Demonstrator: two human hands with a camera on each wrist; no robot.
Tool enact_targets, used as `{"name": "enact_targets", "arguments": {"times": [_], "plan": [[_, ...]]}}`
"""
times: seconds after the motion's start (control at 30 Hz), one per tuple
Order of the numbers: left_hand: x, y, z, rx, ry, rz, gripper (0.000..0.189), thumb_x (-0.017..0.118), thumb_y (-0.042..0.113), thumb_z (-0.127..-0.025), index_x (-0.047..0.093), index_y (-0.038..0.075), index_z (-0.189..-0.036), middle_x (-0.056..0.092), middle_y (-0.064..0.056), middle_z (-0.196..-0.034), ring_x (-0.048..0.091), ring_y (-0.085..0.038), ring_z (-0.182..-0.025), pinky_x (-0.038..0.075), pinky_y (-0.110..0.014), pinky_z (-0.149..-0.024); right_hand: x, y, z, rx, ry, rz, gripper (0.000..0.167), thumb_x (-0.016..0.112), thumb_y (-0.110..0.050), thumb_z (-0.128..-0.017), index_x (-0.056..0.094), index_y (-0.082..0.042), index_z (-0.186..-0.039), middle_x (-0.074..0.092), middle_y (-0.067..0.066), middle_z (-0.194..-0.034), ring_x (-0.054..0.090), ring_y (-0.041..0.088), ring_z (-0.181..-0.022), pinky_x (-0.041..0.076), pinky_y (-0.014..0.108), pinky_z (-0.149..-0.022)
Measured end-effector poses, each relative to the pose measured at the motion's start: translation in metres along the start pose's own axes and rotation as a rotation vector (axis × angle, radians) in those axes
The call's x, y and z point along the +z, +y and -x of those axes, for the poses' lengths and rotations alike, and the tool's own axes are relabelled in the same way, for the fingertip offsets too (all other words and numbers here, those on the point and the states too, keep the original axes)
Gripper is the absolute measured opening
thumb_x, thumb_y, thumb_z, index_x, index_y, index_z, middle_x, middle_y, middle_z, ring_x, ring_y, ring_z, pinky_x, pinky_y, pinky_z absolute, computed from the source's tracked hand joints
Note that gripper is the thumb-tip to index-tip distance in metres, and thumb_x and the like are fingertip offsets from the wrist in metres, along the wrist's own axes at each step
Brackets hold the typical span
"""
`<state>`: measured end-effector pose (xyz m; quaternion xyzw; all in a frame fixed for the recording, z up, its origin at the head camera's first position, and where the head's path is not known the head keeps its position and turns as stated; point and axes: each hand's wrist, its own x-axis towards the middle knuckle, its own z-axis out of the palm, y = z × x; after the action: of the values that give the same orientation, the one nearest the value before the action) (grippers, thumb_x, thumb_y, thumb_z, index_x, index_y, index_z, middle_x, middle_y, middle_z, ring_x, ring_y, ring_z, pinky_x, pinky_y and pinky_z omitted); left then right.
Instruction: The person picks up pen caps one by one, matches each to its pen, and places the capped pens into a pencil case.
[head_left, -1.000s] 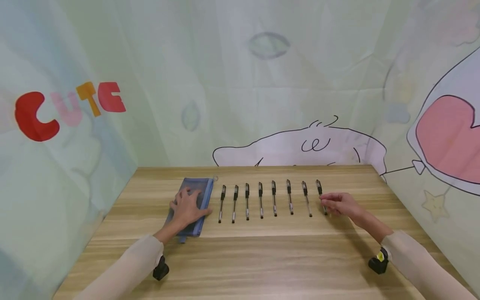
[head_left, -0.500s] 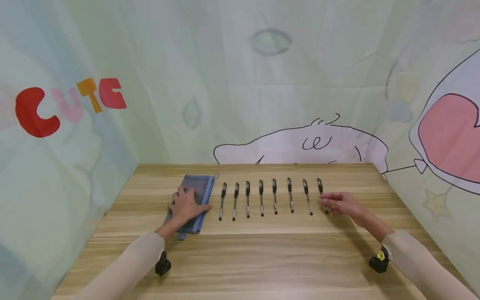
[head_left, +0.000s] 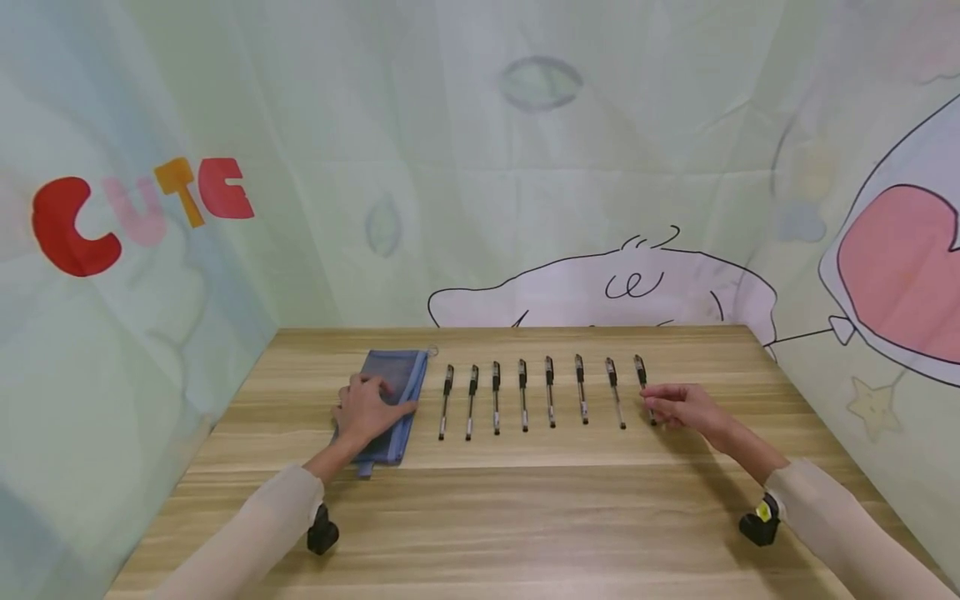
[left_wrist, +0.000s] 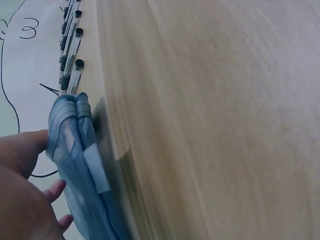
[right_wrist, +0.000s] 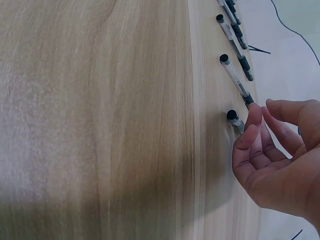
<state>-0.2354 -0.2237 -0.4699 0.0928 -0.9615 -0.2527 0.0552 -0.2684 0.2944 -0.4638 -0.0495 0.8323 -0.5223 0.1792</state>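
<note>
A blue mesh zip pouch (head_left: pixel 393 364) lies flat at the left of the table. My left hand (head_left: pixel 364 413) grips it from above, thumb at the zipped right edge and fingers bent over the mesh. The left wrist view shows the thumb against the end of the pouch (left_wrist: pixel 82 185). To the right, several black-capped clear pens stretch in a row, caps away from me. At the row's right end my right hand (head_left: pixel 684 408) pinches the last pen (head_left: pixel 640 367) around its middle. In the right wrist view the fingers hide most of that pen (right_wrist: pixel 233 116).
The wooden table (head_left: pixel 517 525) extends in front of the row of pens. A printed curtain (head_left: pixel 465 183) hangs behind the table and along both sides. The pen nearest the pouch (head_left: pixel 446 400) is a short distance from its right edge.
My left thumb has drawn in from the table beside the pouch onto its zipped edge, and the left fingers have closed inward. The right hand and pens have not visibly moved.
</note>
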Motion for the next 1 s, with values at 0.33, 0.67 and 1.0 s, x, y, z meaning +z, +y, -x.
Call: {"name": "enact_targets", "arguments": {"times": [0.33,0.67,1.0], "plan": [[-0.001,-0.003,0.003,0.031,0.086,0.06,0.039,0.077,0.046,-0.083,0.074,0.007,-0.089,0.059,-0.03,-0.128,0.056,-0.052,-0.114,0.045,-0.071,-0.088,0.0,-0.001,-0.001,-0.006,-0.009,-0.012,0.045,0.058,-0.02,-0.105,0.054,0.011,-0.138,0.068,-0.007,-0.091,0.057,0.005,-0.079,0.049,0.022,-0.065],[-0.006,-0.014,0.002,-0.029,0.059,0.251,0.04,0.079,0.044,-0.086,0.08,0.007,-0.102,0.068,-0.021,-0.129,0.057,-0.042,-0.127,0.041,-0.063,-0.105,0.008,-0.011,-0.002,0.0,-0.008,0.009,0.05,0.061,-0.026,-0.104,0.054,0.006,-0.142,0.061,-0.007,-0.089,0.053,0.008,-0.079,0.05,0.024,-0.069],[-0.005,-0.023,0.0,-0.079,0.075,0.42,0.031,0.079,0.033,-0.088,0.08,0.004,-0.099,0.072,-0.019,-0.119,0.064,-0.035,-0.113,0.047,-0.045,-0.097,0.039,-0.031,-0.014,-0.054,-0.072,0.001,0.055,0.064,-0.033,-0.102,0.054,0.0,-0.145,0.06,0.021,-0.143,0.063,0.033,-0.127,0.058,0.037,-0.099]]}}
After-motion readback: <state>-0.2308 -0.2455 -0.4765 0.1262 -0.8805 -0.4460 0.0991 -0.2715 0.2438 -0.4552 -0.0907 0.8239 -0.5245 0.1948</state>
